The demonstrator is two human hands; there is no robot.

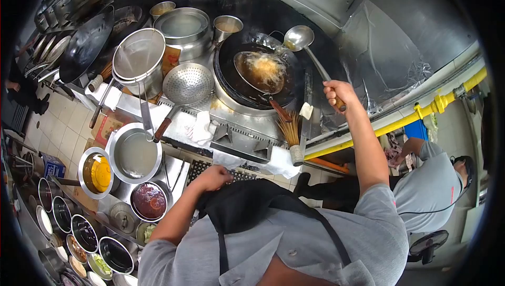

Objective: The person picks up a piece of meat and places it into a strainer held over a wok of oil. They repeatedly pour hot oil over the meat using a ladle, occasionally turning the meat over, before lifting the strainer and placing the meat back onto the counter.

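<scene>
My right hand [337, 95] is wrapped round the wooden-ended handle of a metal ladle [300, 38], whose bowl hangs above the far right rim of a black wok [223, 70]. In the wok, something golden [263, 69] bubbles in hot liquid. A wooden handle [279, 109] sticks out over the wok's near edge. My left hand [214, 177] is closed beside the black apron, near the counter's front edge; what it holds, if anything, is hidden. A bamboo brush [290, 131] stands at the stove's front, right of the wooden handle.
Left of the wok lie a perforated skimmer [188, 83] and a mesh strainer [139, 54] on a pot. Bowls of cloudy liquid [138, 154], yellow liquid [99, 173] and red sauce [149, 201] stand nearer. A yellow pipe [368, 132] and a co-worker [428, 186] are at the right.
</scene>
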